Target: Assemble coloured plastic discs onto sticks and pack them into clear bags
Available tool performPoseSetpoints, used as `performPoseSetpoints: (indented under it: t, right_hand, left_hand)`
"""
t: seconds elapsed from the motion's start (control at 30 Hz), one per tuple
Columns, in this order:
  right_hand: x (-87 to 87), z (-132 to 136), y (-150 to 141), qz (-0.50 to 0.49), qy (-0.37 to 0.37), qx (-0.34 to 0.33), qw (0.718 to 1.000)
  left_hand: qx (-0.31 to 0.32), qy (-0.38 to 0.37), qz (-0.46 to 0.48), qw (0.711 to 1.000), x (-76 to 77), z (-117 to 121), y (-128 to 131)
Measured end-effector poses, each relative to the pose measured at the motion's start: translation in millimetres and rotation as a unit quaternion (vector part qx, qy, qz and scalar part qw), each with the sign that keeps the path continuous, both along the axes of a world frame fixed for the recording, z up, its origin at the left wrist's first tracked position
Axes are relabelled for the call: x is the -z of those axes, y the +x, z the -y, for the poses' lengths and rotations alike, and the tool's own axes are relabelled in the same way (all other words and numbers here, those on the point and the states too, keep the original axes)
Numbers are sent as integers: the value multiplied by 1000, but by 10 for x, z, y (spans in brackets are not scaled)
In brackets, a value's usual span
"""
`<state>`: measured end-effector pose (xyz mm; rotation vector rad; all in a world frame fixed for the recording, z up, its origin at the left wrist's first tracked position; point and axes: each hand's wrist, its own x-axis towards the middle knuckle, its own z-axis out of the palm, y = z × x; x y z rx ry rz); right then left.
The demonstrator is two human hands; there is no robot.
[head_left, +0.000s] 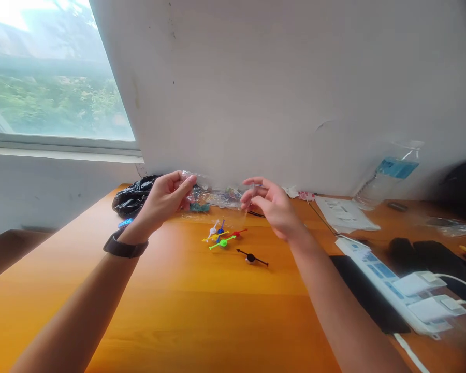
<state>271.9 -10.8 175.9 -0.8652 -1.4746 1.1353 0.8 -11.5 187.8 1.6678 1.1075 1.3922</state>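
Between my hands stretches a clear plastic bag (217, 198), crinkled and shiny, raised above the far part of the table. My left hand (166, 199), with a dark band on its wrist, pinches the bag's left edge between thumb and fingers. At the opposite edge my right hand (271, 206) has its fingers curled, thumb against them, on the thin film. Below lies a small cluster of arrow-shaped plastic spinners: a green spinner (223, 242), a red spinner (236, 234), a white spinner (212, 231), plus yellow and blue ones. A black spinner (250, 258) lies apart, nearer to me.
A black plastic bag (134, 196) sits at the table's far left. On the right are a white power strip (384, 277) with plugged-in chargers, a black flat pad (363, 290), papers (345, 213) and a clear bottle (396, 168) by the wall.
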Motion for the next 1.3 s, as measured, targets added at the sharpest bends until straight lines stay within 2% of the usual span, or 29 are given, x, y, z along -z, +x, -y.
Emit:
performPoseSetpoints:
  t: [0.13,0.3,0.37,0.57,0.8,0.9,1.07,1.17,1.3]
  right_hand:
    - [-44,68,-38,2,10,11,1000]
    - [-19,152,-157,91,80,74,990]
    - [-4,135,-155,93,84,80,989]
    - [4,60,-84,25,30,27,999]
    - [5,38,-56,-16,5,-52,999]
    - [5,17,-12,-14,-2,-82,997]
    - [-1,20,40,3,5,-95,995]
    - [-11,34,46,10,6,-109,994]
    - [-4,43,5,14,9,-76,997]
  left_hand:
    - [-22,13,27,999,29,19,72]
    - [-18,23,37,999,26,55,120]
    - [-24,24,40,999,24,50,111]
    - [-61,34,58,996,10,23,72]
    - [-42,26,75,996,43,-2,77]
    - [-11,1,99,995,62,-23,83]
    - [37,-69,172,982,80,-63,91]
    - [39,-94,203,974,88,-70,100]
    - [17,-85,187,979,103,-38,161]
